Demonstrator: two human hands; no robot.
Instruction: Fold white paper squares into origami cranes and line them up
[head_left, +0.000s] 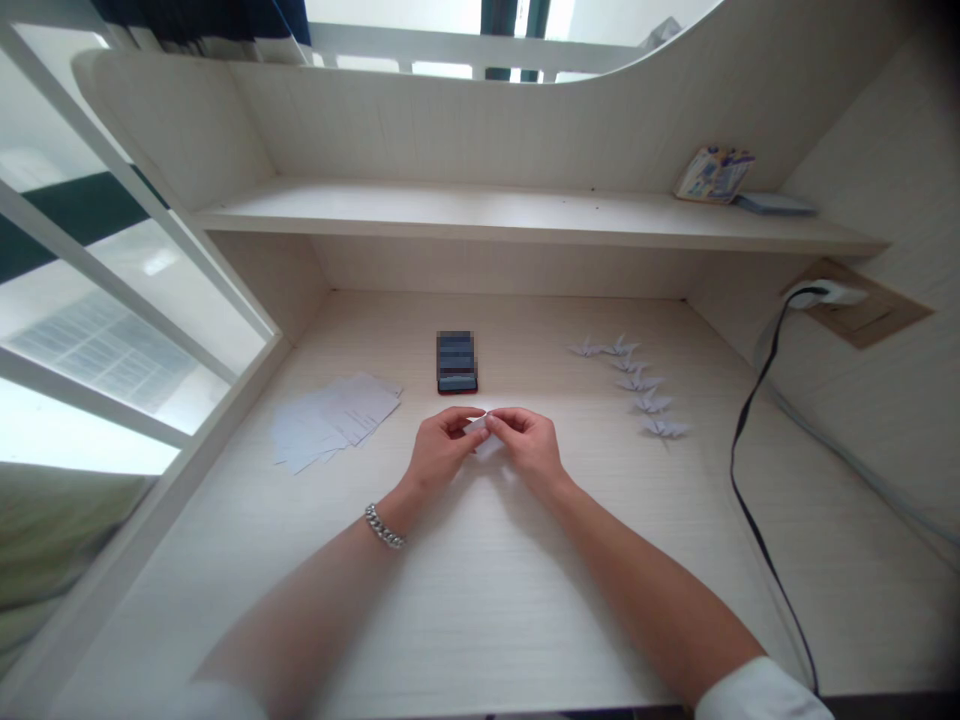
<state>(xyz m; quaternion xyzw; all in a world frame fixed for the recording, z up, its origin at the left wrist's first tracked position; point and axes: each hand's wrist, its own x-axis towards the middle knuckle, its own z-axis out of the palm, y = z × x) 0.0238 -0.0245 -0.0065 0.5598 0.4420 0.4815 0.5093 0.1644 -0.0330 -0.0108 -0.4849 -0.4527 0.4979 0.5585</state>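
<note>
My left hand [439, 447] and my right hand [529, 442] meet at the middle of the pale wooden desk [480, 600]. Both pinch a small piece of white folded paper [484, 432] between fingertips. A chain bracelet [384, 527] circles my left wrist. A stack of loose white paper sheets [330, 418] lies to the left of my hands. Several folded paper cranes [637, 385] lie in a curved row to the right.
A phone [457, 362] lies flat just behind my hands. A black cable [750, 470] runs from a wall plug [825, 294] across the right of the desk. On the upper shelf [480, 215] sit a printed packet [712, 175] and a flat grey object [774, 204].
</note>
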